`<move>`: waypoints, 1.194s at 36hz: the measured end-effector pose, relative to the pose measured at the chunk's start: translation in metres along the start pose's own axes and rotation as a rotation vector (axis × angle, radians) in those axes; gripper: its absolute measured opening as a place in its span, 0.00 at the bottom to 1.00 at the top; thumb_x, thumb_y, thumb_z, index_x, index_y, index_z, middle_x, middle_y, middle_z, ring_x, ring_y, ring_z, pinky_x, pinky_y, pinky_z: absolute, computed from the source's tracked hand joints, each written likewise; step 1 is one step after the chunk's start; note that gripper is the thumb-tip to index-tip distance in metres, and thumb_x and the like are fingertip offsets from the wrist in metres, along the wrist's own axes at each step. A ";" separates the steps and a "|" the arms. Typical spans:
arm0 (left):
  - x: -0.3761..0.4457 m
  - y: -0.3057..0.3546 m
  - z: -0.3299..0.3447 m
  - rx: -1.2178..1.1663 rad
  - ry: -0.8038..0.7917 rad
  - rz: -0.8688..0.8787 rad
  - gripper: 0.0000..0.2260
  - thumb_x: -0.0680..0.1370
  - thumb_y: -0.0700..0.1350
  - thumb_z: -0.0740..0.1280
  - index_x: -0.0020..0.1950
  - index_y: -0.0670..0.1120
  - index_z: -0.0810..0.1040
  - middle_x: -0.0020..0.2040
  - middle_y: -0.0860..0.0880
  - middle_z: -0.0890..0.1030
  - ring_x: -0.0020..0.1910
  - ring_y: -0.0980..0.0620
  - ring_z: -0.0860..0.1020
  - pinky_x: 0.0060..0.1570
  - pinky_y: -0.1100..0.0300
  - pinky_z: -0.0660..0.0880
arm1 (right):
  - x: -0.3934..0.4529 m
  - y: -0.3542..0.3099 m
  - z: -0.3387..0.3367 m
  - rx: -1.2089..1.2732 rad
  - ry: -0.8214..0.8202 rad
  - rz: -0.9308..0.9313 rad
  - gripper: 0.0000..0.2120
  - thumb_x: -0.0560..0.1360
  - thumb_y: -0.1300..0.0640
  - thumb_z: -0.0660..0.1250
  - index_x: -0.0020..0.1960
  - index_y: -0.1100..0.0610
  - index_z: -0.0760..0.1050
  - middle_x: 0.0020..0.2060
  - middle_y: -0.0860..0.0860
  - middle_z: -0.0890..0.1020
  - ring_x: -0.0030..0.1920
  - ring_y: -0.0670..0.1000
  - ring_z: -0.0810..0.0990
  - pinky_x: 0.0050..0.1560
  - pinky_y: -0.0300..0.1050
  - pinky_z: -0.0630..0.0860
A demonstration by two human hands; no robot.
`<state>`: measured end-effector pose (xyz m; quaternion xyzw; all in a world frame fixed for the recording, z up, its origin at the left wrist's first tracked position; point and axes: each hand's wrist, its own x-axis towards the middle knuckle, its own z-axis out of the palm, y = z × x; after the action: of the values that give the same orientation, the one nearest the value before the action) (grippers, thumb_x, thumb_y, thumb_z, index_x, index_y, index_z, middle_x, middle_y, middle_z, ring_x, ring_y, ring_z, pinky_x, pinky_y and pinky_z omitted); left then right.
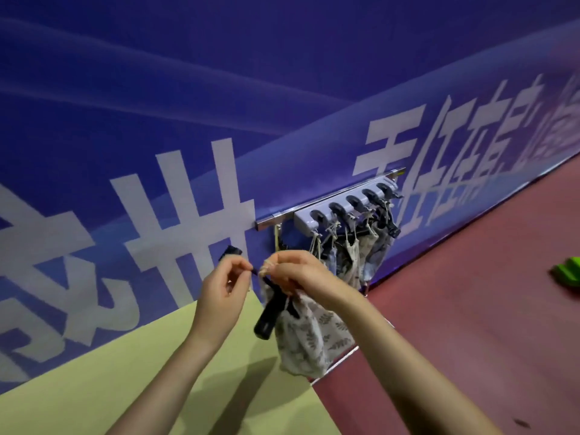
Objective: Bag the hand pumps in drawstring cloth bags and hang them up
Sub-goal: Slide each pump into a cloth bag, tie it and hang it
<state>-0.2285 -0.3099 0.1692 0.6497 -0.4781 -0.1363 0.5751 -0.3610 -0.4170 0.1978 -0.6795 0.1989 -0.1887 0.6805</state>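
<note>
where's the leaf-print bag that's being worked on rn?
Head view, centre: the leaf-print bag hangs from the right hand, beside a black pump, above the green table edge and below-left of the hook rack.

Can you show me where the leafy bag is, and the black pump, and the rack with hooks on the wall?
leafy bag [309,335], head view, middle of the printed cloth
black pump [269,318], head view, its dark barrel
hook rack [303,219], head view, pale left end

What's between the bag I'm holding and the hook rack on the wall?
Nothing visible blocks the way: open air lies between the cloth bag in both hands and the hook rack. The hooks in view already carry hung bags, though.
</note>
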 end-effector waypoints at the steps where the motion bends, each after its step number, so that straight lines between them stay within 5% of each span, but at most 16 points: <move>1: 0.006 0.002 0.001 -0.013 0.015 0.031 0.12 0.79 0.39 0.63 0.44 0.56 0.75 0.40 0.52 0.79 0.38 0.42 0.76 0.40 0.41 0.74 | 0.000 -0.002 -0.006 -0.126 0.013 -0.006 0.04 0.72 0.57 0.65 0.41 0.56 0.77 0.31 0.50 0.74 0.30 0.45 0.68 0.32 0.36 0.64; 4: 0.021 0.006 0.010 -0.035 0.014 0.092 0.06 0.77 0.45 0.61 0.47 0.56 0.76 0.42 0.53 0.79 0.41 0.46 0.79 0.39 0.39 0.78 | -0.006 -0.007 -0.022 -0.244 0.055 0.002 0.03 0.69 0.56 0.65 0.39 0.55 0.76 0.35 0.53 0.78 0.35 0.47 0.72 0.36 0.38 0.67; 9: 0.036 0.007 0.046 -0.054 -0.217 0.117 0.13 0.77 0.42 0.63 0.58 0.55 0.76 0.55 0.53 0.80 0.55 0.58 0.78 0.56 0.56 0.77 | -0.015 -0.006 -0.051 -0.280 0.132 0.007 0.04 0.70 0.57 0.64 0.38 0.54 0.75 0.32 0.47 0.78 0.35 0.46 0.73 0.40 0.41 0.68; 13: 0.050 0.003 0.084 0.001 -0.455 0.105 0.15 0.74 0.49 0.64 0.61 0.54 0.77 0.56 0.56 0.80 0.56 0.60 0.78 0.54 0.62 0.76 | -0.014 -0.004 -0.080 -0.257 0.238 -0.009 0.04 0.69 0.56 0.64 0.40 0.57 0.75 0.34 0.55 0.74 0.37 0.51 0.70 0.41 0.47 0.65; 16: 0.061 -0.001 0.115 -0.004 -0.543 0.095 0.14 0.74 0.50 0.67 0.59 0.54 0.77 0.54 0.56 0.81 0.53 0.64 0.78 0.51 0.67 0.73 | -0.018 0.001 -0.106 -0.216 0.269 -0.018 0.05 0.72 0.58 0.63 0.41 0.60 0.73 0.32 0.52 0.75 0.34 0.48 0.71 0.37 0.39 0.67; 19: 0.071 -0.009 0.149 0.043 -0.550 0.112 0.10 0.74 0.51 0.68 0.54 0.54 0.78 0.49 0.57 0.82 0.51 0.62 0.78 0.50 0.63 0.74 | -0.023 0.010 -0.136 -0.231 0.262 0.005 0.04 0.77 0.63 0.63 0.43 0.61 0.74 0.32 0.51 0.74 0.33 0.46 0.71 0.35 0.38 0.67; 23: 0.089 -0.010 0.205 0.060 -0.573 0.133 0.09 0.75 0.50 0.64 0.49 0.49 0.80 0.44 0.54 0.82 0.46 0.60 0.79 0.47 0.60 0.74 | -0.032 0.022 -0.195 -0.205 0.269 0.042 0.06 0.74 0.58 0.63 0.41 0.59 0.74 0.29 0.47 0.72 0.31 0.46 0.69 0.34 0.37 0.66; 27: 0.125 -0.015 0.254 0.355 -0.628 0.253 0.10 0.77 0.53 0.60 0.49 0.52 0.78 0.41 0.54 0.78 0.42 0.56 0.76 0.43 0.52 0.74 | -0.039 0.038 -0.265 -0.293 0.281 0.127 0.10 0.79 0.61 0.61 0.40 0.56 0.74 0.29 0.46 0.73 0.30 0.45 0.69 0.35 0.39 0.66; 31: 0.155 -0.004 0.314 0.617 -0.707 0.383 0.10 0.78 0.55 0.58 0.50 0.54 0.77 0.39 0.56 0.73 0.42 0.54 0.74 0.40 0.54 0.72 | -0.047 0.046 -0.333 -0.536 0.218 0.245 0.06 0.78 0.59 0.63 0.43 0.56 0.76 0.31 0.47 0.74 0.28 0.40 0.71 0.34 0.37 0.69; 36: 0.168 0.005 0.382 0.637 -0.699 0.445 0.12 0.78 0.56 0.55 0.48 0.53 0.76 0.38 0.57 0.71 0.42 0.57 0.72 0.37 0.58 0.67 | -0.057 0.052 -0.403 -0.732 0.229 0.268 0.13 0.78 0.54 0.63 0.35 0.51 0.72 0.29 0.45 0.73 0.28 0.41 0.69 0.30 0.34 0.65; 40: 0.185 0.001 0.420 0.655 -0.736 0.428 0.08 0.80 0.52 0.59 0.49 0.52 0.76 0.39 0.58 0.70 0.44 0.57 0.70 0.40 0.58 0.69 | -0.060 0.069 -0.442 -0.683 0.244 0.267 0.13 0.77 0.53 0.64 0.39 0.62 0.74 0.32 0.53 0.76 0.32 0.46 0.71 0.36 0.43 0.67; 43: 0.201 -0.006 0.449 0.640 -0.743 0.314 0.05 0.80 0.49 0.62 0.48 0.51 0.76 0.38 0.58 0.71 0.45 0.57 0.70 0.44 0.55 0.71 | -0.055 0.080 -0.471 -0.531 0.306 0.273 0.13 0.76 0.54 0.64 0.36 0.59 0.76 0.32 0.51 0.77 0.34 0.47 0.73 0.38 0.44 0.68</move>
<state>-0.4504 -0.7438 0.1033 0.6213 -0.7597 -0.1169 0.1521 -0.6573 -0.7875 0.1197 -0.7639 0.4302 -0.1371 0.4610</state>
